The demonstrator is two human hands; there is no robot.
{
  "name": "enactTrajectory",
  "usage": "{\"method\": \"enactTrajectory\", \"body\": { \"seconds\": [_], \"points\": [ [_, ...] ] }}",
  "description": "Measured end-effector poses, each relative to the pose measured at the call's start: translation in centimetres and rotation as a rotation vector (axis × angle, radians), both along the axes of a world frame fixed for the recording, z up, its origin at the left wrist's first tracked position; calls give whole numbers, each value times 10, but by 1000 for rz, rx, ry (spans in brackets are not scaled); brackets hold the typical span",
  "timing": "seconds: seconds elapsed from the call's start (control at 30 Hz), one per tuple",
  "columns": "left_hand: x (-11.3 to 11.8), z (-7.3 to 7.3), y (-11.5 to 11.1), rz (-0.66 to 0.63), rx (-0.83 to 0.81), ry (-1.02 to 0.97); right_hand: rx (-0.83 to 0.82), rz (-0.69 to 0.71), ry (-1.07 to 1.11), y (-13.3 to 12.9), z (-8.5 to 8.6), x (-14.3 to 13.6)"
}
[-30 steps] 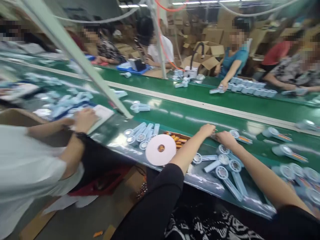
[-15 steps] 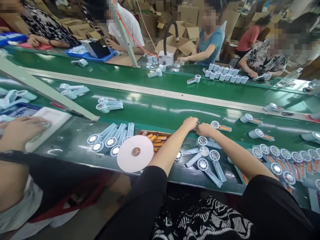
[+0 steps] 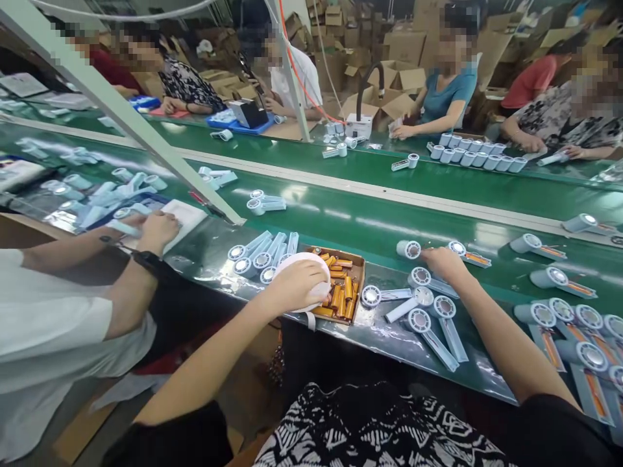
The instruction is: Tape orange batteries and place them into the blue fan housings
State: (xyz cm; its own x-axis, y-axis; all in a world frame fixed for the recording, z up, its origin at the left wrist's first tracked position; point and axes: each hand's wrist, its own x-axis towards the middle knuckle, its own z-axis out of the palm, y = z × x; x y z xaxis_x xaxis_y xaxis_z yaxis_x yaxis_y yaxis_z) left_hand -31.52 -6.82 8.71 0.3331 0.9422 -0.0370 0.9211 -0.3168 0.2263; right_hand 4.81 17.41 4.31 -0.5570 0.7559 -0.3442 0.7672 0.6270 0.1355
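My left hand [image 3: 298, 287] grips a white tape roll [image 3: 318, 264], its fingers bent over the roll's face. A loose white strip hangs from the roll's lower edge. Beside it, an open carton [image 3: 359, 275] holds several orange battery cells [image 3: 343, 293]. My right hand [image 3: 444, 264] is closed at the belt's near edge, over the handle side of a light-blue handheld fan [image 3: 409, 250]; the hand hides that handle. Just beyond the hand lies another fan [image 3: 472, 254] with an orange cell in its open handle. Several fans [image 3: 421, 320] with open handles lie between my forearms.
Several fans [image 3: 260, 256] lie left of the roll, and rows of fans [image 3: 586, 318] with orange cells at the right. Beyond runs a green conveyor belt [image 3: 341, 237]. A slanted metal post [image 3: 146, 123] stands left, near a co-worker's hand [image 3: 160, 230]. More people sit across the belt.
My left hand has left the fan beside my right hand and moved left and nearer, onto the tape roll, which is now tilted. The view has swung left.
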Motion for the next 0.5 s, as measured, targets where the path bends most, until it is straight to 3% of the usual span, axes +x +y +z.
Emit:
{"method": "enactTrajectory", "body": {
  "seconds": [0.07, 0.13, 0.3, 0.4, 0.47, 0.5],
  "points": [
    [-28, -15, -35, 62, -45, 54, 34, -30, 2, 4, -1, -3],
    [-43, -33, -52, 132, -109, 113, 58, -55, -10, 10, 1, -12],
    [-49, -65, -60, 174, -43, 82, 141, -112, -42, 6, 25, -38],
    [-40, -70, -68, 236, 122, -12, 160, -133, 85, -35, 41, -55],
    [-27, -67, -77, 319, 300, -72, -41, -117, 367, -81, 41, -71],
    [-20, -64, -82, 345, 387, -96, -233, -92, 535, -107, 37, -81]
  ]
}}
